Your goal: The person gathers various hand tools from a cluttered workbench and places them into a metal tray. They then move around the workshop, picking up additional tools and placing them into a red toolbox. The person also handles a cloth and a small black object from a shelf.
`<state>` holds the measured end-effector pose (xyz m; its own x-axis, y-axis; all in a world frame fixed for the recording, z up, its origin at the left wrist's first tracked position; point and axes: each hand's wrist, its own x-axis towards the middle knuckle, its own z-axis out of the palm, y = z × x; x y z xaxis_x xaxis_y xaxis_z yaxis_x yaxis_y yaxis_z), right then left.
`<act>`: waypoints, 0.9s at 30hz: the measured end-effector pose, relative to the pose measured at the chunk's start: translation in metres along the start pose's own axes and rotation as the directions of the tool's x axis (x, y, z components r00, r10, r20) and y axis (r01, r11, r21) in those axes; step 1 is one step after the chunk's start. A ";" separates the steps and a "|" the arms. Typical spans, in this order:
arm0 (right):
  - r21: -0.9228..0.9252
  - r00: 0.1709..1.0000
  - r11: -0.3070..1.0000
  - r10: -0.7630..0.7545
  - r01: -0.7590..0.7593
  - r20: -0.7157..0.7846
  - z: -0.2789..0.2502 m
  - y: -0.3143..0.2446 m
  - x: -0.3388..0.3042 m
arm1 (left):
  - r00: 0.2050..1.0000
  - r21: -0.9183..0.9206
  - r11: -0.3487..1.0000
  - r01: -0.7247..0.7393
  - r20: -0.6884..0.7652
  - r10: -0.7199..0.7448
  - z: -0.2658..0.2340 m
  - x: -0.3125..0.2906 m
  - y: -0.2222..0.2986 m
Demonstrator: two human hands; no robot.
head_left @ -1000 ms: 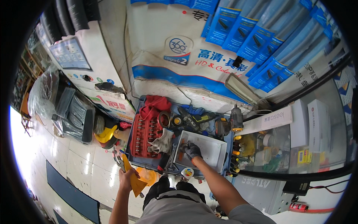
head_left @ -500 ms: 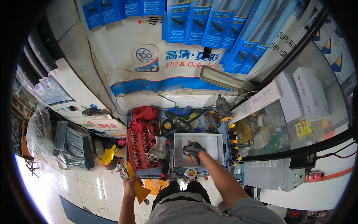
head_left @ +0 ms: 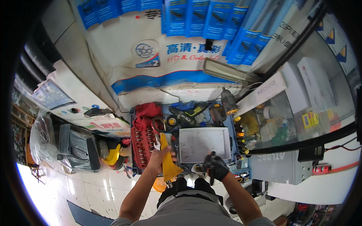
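Note:
My left hand (head_left: pixel 161 155), bare, is closed around a yellow, flared plastic scraper (head_left: pixel 170 167) and an open-ended wrench (head_left: pixel 157 141). A round metal tool end (head_left: pixel 169 184) pokes out below the scraper; its kind is hard to tell. This hand is over the front of the red socket set case (head_left: pixel 140 148). My right hand (head_left: pixel 215 167), in a dark glove, is at the front edge of the shallow white tray (head_left: pixel 182 148), beside a tape measure (head_left: pixel 198 168). Its fingers are blurred, and whether they hold anything is unclear.
On the blue cart behind the tray lie a green-and-black power tool (head_left: pixel 188 115), a tape roll (head_left: pixel 158 123) and a red cloth (head_left: pixel 147 112). A glass counter (head_left: pixel 286 132) borders the right side. Blue hanging packages (head_left: pixel 196 17) cover the wall ahead. An orange basin (head_left: pixel 160 184) sits below.
My left hand has come up and right with the scraper and wrench, from beside the cart. My right hand has pulled back from inside the tray, where an orange item showed at its fingers.

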<state>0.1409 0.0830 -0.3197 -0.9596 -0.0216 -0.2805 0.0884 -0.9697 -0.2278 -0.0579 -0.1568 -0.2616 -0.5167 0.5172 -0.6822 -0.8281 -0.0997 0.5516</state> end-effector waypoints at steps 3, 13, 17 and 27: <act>-0.418 0.964 0.908 -0.128 0.019 -0.234 0.036 0.023 0.021 | 0.997 0.058 0.998 0.015 0.080 -0.019 0.034 0.008 -0.012; -0.815 0.894 0.518 -0.188 -0.261 -0.406 0.077 0.021 0.023 | 0.990 0.348 0.936 -0.047 0.143 -0.004 0.080 0.016 -0.047; -0.707 0.892 0.674 -0.159 -0.216 -0.424 0.051 0.022 0.014 | 0.987 0.434 0.899 -0.057 0.157 -0.014 0.084 0.009 -0.051; -0.519 0.777 0.846 -0.408 0.125 -0.479 -0.046 -0.016 -0.046 | 0.999 0.678 0.734 -0.035 0.047 0.005 0.028 0.037 -0.037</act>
<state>0.1962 0.1108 -0.3465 -0.6538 0.4959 -0.5715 0.0938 -0.6964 -0.7115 -0.0402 -0.1101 -0.2932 -0.5101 0.5559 -0.6564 -0.4424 0.4849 0.7544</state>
